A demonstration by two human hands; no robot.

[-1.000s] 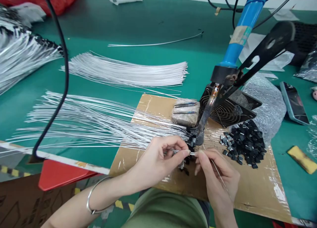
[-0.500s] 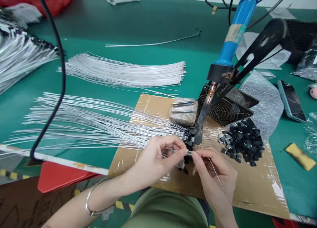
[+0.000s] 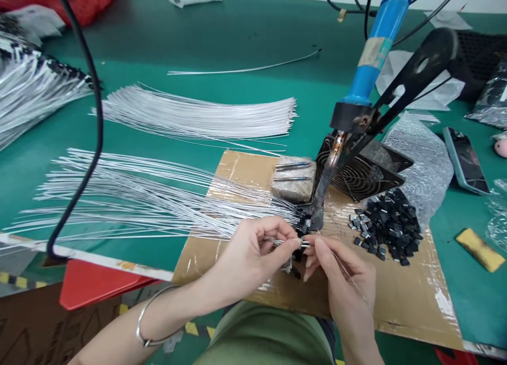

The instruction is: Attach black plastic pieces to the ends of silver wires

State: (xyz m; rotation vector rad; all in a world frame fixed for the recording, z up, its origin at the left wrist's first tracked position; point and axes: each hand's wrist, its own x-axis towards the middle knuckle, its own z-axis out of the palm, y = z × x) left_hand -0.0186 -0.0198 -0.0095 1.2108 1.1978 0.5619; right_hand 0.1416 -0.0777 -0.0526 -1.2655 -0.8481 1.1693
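Note:
My left hand (image 3: 263, 254) pinches the ends of thin white wires, whose tips poke out to the right between thumb and forefinger. Close to those tips, my right hand (image 3: 343, 264) has its thumb and fingers closed around a thin solder wire (image 3: 356, 287) that trails down over the hand. Just behind the fingers stands a soldering iron (image 3: 327, 177) with a blue handle, its lower end beside small black parts (image 3: 304, 222). Many white wires (image 3: 158, 196) lie to the left with their right ends near those parts.
A cardboard sheet (image 3: 412, 301) lies under the hands. Around it are a black fan (image 3: 362, 169), a pile of black connectors (image 3: 390, 225), a sponge block (image 3: 295, 188), a phone (image 3: 466, 161), a yellow sponge (image 3: 480, 250), a wire bundle (image 3: 198, 113) and a black cable (image 3: 99, 111).
My right hand has shifted slightly, its thumb drawing back from the wire tips, which now show more. My left hand keeps its pinch almost in place.

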